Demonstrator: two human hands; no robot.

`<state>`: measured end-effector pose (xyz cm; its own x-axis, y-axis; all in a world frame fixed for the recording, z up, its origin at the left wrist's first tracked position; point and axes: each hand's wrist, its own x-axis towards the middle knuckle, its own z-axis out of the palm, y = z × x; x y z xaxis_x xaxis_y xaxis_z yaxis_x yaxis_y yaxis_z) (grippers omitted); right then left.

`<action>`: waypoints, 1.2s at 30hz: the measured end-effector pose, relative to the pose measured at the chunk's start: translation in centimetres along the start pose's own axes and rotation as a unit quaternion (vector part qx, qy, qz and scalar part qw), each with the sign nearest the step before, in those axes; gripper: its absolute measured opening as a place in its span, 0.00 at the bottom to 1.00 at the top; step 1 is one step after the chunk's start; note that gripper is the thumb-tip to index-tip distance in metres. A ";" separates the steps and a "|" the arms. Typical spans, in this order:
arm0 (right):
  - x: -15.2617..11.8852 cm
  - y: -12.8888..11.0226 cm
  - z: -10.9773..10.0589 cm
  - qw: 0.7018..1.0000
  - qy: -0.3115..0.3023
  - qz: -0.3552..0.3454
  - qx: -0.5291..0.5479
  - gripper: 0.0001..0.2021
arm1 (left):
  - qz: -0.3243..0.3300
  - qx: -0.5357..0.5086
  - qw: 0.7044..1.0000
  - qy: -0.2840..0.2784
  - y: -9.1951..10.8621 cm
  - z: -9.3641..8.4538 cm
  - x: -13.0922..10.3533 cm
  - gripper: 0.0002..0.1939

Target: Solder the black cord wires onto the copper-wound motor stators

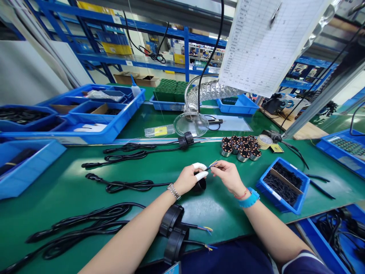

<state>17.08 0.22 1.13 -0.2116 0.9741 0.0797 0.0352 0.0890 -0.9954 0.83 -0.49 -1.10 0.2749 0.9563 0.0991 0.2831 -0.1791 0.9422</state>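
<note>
My left hand (188,179), with white finger cots on thumb and forefinger, is closed on the end of a black cable (151,185). A black round plastic cap (201,186) sits around that cable, partly hidden below the hand. Thin coloured wires (213,164), yellow and blue among them, stick out of the cable end. My right hand (228,177) pinches these wires between thumb and fingertips. Nearer my body lie two more black cables with black round caps (175,243) on them and bare coloured wire ends (209,247).
Behind the hands are more coiled cables (131,154) and several copper-wound stators (243,146). At right stands a blue divided box (283,184) of black tubing pieces, beside pliers (321,184). A clear fume hood (191,125) hangs over the bench; blue trays (114,127) stand left.
</note>
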 end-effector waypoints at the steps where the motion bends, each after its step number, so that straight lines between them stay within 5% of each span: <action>1: 0.0 -0.1 -0.2 1.000 -0.002 -0.001 -0.002 0.04 | 0.003 0.002 1.000 -0.002 0.0 -0.1 0.0 0.09; 8: 0.1 -1.9 -2.5 0.998 0.021 -0.054 -0.005 0.06 | 0.019 0.015 1.000 -0.017 0.1 -0.2 0.0 0.09; 16: 0.1 -2.9 -2.5 0.994 -0.004 -0.095 -0.055 0.07 | 0.010 0.023 0.999 -0.020 0.2 -0.2 -0.1 0.11; 28: 0.3 -2.9 -2.9 0.992 -0.050 -0.026 -0.110 0.08 | 0.033 0.036 0.998 -0.036 0.3 -0.3 0.0 0.12; 36: 0.4 -1.0 -1.1 0.992 -0.079 -0.009 -0.095 0.04 | 0.040 0.043 0.998 -0.021 0.3 -0.3 -0.1 0.11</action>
<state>18.09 0.76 2.17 -0.3635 0.9287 0.0730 0.2107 0.1583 -0.9646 0.55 -0.60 -0.73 0.3377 0.9280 0.1577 0.3362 -0.2754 0.9006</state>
